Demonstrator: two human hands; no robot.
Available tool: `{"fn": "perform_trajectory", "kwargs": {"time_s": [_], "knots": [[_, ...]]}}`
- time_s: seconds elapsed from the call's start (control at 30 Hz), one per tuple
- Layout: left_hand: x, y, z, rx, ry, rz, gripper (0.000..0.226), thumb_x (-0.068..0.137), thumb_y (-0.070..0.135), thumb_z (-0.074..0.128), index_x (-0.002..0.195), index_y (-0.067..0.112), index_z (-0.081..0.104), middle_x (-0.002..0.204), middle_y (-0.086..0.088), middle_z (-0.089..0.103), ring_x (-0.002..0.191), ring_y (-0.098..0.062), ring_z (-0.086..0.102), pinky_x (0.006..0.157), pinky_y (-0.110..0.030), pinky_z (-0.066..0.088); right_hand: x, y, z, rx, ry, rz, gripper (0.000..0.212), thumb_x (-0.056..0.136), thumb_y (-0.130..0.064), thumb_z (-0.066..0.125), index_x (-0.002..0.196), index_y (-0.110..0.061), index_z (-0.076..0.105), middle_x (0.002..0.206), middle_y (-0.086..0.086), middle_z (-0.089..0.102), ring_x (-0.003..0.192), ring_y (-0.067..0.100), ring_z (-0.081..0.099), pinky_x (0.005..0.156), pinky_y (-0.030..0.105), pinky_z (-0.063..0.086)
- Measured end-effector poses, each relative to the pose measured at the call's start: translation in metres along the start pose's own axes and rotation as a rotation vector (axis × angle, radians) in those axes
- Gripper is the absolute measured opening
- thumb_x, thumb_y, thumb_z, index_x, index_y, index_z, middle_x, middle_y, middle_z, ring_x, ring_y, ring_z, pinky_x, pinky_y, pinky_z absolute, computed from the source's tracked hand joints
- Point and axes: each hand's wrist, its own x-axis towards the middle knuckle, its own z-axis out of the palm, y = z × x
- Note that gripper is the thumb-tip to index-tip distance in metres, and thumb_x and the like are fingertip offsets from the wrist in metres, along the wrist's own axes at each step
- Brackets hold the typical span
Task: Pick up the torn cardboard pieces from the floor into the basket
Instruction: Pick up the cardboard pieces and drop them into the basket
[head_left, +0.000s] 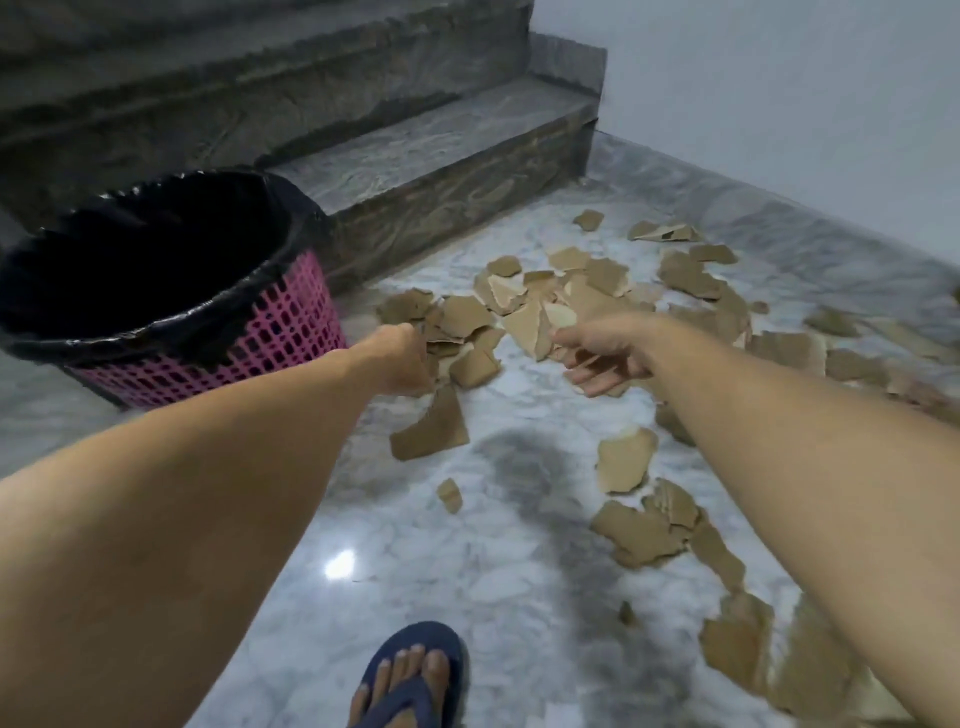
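Head view — both bare arms reached forward and down over a glossy white-and-grey marble floor (509, 566). The left hand (402, 364) hung low just beside the basket, fingers curled around a few brown torn cardboard pieces (550, 306); one larger triangular brown cardboard scrap (434, 428) hung or lay right under that fist, and whether it was in the grip could not be told. The right hand (597, 358) hovered over the middle of the pile, fingers straight and spread, palm down, gripping nothing.

The torn pieces lay scattered across the floor from the foot of the stairs to the lower right edge, thickest between the two hands and beyond them. A pale, irregular cardboard scrap (626, 460) lay apart under the right forearm, a tiny brown fragment (449, 494) nearer the centre.

The round pink plastic lattice basket (291, 338) stood on the floor at left, lined with a black plastic bag (130, 249) folded over its rim; its inside was too dark to read.

Behind the basket rose dark grey stone steps (415, 150). A plain white wall (779, 93) closed the right side. At the bottom edge — a foot in a navy blue flip-flop sandal (415, 675).
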Motion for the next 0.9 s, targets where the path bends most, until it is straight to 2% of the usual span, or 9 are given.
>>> {"fn": "perform_trajectory", "kwargs": {"time_s": [0.13, 0.2, 0.3, 0.33, 0.43, 0.57, 0.67, 0.8, 0.9], "knots": [[0.038, 0.002, 0.055, 0.068, -0.100, -0.002, 0.041, 0.083, 0.035, 0.067, 0.115, 0.009, 0.063, 0.109, -0.009, 0.063, 0.099, -0.028, 0.062, 0.075, -0.033, 0.050, 0.035, 0.049, 0.005, -0.147, 0.038, 0.116, 0.037, 0.093, -0.034, 0.065, 0.120, -0.013, 0.053, 0.110, 0.010, 0.058, 0.085, 0.024, 0.060, 0.069, 0.039, 0.058], [0.049, 0.005, 0.078, 0.073, -0.111, 0.013, 0.044, 0.090, 0.035, 0.061, 0.122, 0.006, 0.057, 0.121, -0.011, 0.059, 0.111, -0.028, 0.059, 0.083, -0.032, 0.049, 0.047, 0.071, 0.008, -0.215, 0.037, 0.214, 0.049, 0.090, -0.038, 0.068, 0.129, -0.012, 0.050, 0.121, 0.008, 0.053, 0.094, 0.023, 0.057, 0.061, 0.033, 0.053], [0.064, 0.005, 0.106, -0.002, -0.104, -0.051, 0.046, 0.089, 0.032, 0.062, 0.124, 0.004, 0.053, 0.125, -0.014, 0.057, 0.116, -0.028, 0.055, 0.083, -0.028, 0.046, 0.059, 0.096, 0.013, -0.336, 0.103, 0.274, 0.040, 0.088, -0.034, 0.071, 0.109, -0.004, 0.054, 0.111, 0.009, 0.054, 0.085, 0.022, 0.056, 0.050, 0.024, 0.048], [0.070, 0.003, 0.117, -0.029, -0.107, -0.080, 0.050, 0.087, 0.033, 0.063, 0.126, 0.005, 0.051, 0.126, -0.015, 0.056, 0.118, -0.029, 0.054, 0.086, -0.029, 0.045, 0.064, 0.104, 0.015, -0.409, 0.154, 0.284, 0.041, 0.087, -0.037, 0.072, 0.104, -0.003, 0.056, 0.109, 0.010, 0.057, 0.086, 0.024, 0.058, 0.052, 0.024, 0.051], [0.081, 0.000, 0.139, -0.095, -0.119, -0.152, 0.065, 0.081, 0.037, 0.066, 0.133, 0.007, 0.042, 0.130, -0.016, 0.051, 0.121, -0.033, 0.049, 0.094, -0.036, 0.044, 0.079, 0.129, 0.022, -0.605, 0.264, 0.296, 0.067, 0.076, -0.055, 0.075, 0.115, -0.004, 0.055, 0.125, 0.014, 0.058, 0.114, 0.033, 0.056, 0.083, 0.036, 0.054], [0.094, -0.001, 0.154, -0.217, -0.076, -0.278, 0.093, 0.074, 0.036, 0.074, 0.143, 0.006, 0.019, 0.138, -0.017, 0.033, 0.128, -0.036, 0.036, 0.104, -0.043, 0.039, 0.089, 0.141, 0.033, -0.557, 0.313, 0.396, 0.107, 0.065, -0.049, 0.085, 0.142, -0.004, 0.026, 0.142, 0.021, 0.033, 0.124, 0.037, 0.046, 0.079, 0.038, 0.046], [0.100, -0.001, 0.160, -0.197, -0.038, -0.350, 0.099, 0.067, 0.038, 0.079, 0.142, 0.009, 0.022, 0.137, -0.016, 0.032, 0.129, -0.035, 0.032, 0.105, -0.043, 0.036, 0.098, 0.136, 0.034, -0.500, 0.319, 0.390, 0.108, 0.063, -0.034, 0.091, 0.141, -0.002, 0.022, 0.141, 0.025, 0.035, 0.121, 0.038, 0.051, 0.078, 0.037, 0.047], [0.112, -0.007, 0.157, -0.248, -0.112, -0.455, 0.096, 0.052, 0.046, 0.087, 0.128, 0.009, 0.044, 0.120, -0.016, 0.051, 0.112, -0.034, 0.052, 0.094, -0.037, 0.049, 0.116, 0.129, 0.029, -0.472, 0.294, 0.282, 0.104, 0.071, -0.019, 0.087, 0.146, -0.003, 0.015, 0.128, 0.021, 0.054, 0.116, 0.038, 0.055, 0.076, 0.039, 0.047], [0.127, -0.010, 0.157, -0.369, -0.096, -0.366, 0.091, 0.058, 0.036, 0.088, 0.133, 0.015, 0.040, 0.121, -0.013, 0.053, 0.116, -0.033, 0.051, 0.099, -0.038, 0.045, 0.126, 0.117, 0.022, -0.552, 0.323, 0.113, 0.084, 0.079, -0.019, 0.080, 0.142, -0.008, 0.025, 0.120, 0.018, 0.059, 0.111, 0.036, 0.057, 0.071, 0.035, 0.041]]}}
